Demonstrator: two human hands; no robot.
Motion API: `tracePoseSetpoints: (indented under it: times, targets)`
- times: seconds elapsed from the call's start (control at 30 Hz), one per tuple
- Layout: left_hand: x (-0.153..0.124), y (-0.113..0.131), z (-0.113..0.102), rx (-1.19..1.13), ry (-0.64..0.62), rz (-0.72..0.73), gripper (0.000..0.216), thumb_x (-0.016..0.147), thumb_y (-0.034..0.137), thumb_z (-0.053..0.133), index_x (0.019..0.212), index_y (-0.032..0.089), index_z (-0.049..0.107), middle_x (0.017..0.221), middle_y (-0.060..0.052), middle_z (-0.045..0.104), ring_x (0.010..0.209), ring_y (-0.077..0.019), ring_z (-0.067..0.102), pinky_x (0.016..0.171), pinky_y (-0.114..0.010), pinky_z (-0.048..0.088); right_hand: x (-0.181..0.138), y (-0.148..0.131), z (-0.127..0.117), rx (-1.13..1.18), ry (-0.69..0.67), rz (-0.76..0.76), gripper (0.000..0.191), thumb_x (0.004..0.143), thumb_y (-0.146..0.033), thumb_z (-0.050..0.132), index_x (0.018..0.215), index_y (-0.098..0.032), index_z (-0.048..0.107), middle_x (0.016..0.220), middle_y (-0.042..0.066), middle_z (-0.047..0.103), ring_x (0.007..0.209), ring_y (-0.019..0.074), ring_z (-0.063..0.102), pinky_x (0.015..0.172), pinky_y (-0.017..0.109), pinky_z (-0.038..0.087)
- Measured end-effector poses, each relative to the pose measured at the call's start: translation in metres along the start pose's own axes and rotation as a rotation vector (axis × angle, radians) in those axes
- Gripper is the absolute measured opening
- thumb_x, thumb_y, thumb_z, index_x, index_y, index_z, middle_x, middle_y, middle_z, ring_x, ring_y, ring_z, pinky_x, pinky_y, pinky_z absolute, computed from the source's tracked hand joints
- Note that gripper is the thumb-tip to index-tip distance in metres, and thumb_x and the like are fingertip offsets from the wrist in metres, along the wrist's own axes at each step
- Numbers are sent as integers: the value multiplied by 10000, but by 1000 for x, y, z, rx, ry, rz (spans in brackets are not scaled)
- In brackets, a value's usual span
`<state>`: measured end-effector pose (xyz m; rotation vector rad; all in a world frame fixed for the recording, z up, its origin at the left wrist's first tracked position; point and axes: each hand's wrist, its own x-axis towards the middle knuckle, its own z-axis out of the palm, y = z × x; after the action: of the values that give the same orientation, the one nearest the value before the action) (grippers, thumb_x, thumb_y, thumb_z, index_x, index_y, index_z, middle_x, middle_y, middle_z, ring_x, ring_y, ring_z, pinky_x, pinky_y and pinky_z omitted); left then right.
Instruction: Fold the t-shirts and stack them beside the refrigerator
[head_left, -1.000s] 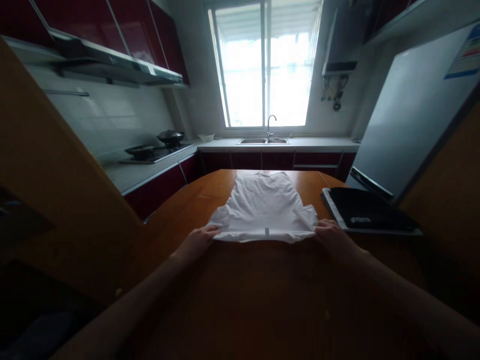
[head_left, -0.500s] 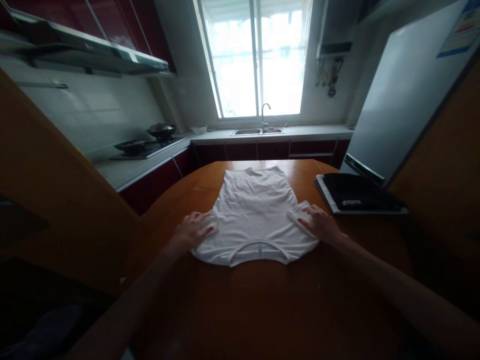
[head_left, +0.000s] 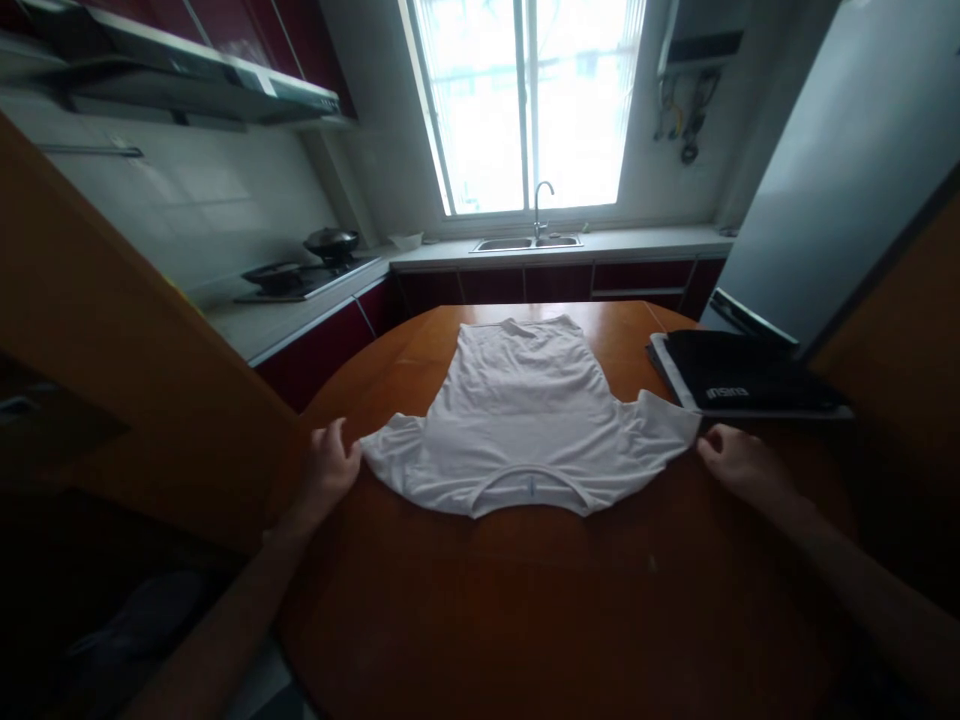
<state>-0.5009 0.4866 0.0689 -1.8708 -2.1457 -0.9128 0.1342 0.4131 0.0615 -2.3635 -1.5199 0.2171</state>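
A white T-shirt (head_left: 525, 400) lies spread on the wooden table (head_left: 570, 610), its neckline toward me and its hem toward the window. Both sleeves are stretched out sideways. My left hand (head_left: 331, 464) is closed at the tip of the left sleeve, pinching its edge. On the other side my right hand (head_left: 742, 462) pinches the end of the right sleeve, which is lifted slightly there. Faint wrinkles run across the shirt's chest and sleeves.
Dark folded clothing (head_left: 750, 370) with white lettering lies in a stack at the table's right. Beyond the table are a counter with a sink (head_left: 529, 243), a stove with pans (head_left: 330, 243), and a fridge (head_left: 840, 180) on the right.
The sleeves, folded in on the shirt before, are now drawn outward. My hands have moved apart with the sleeve ends and closed from a flatter pose. The view has shifted slightly.
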Motion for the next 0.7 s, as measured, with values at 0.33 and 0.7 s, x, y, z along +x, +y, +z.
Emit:
tracePoseSetpoints:
  times: [0.33, 0.7]
  targets:
    - [-73, 125, -23, -385, -866, 816, 279, 953, 402, 622, 1191, 283, 708, 1100, -70, 641, 1004, -216, 616, 908, -310, 502, -79, -83, 23, 204, -163, -1147, 132, 968, -287, 580, 1031, -249, 690, 1096, 78, 654, 1009, 231, 594, 900, 361, 478]
    - [-93, 137, -66, -479, -1242, 768, 247, 979, 393, 591, 1167, 318, 732, 912, -26, 725, 791, -168, 682, 753, -241, 519, -113, -76, -11, 266, -660, -1156, 240, 1006, -343, 553, 845, -222, 683, 851, 15, 673, 776, 139, 636, 719, 224, 457]
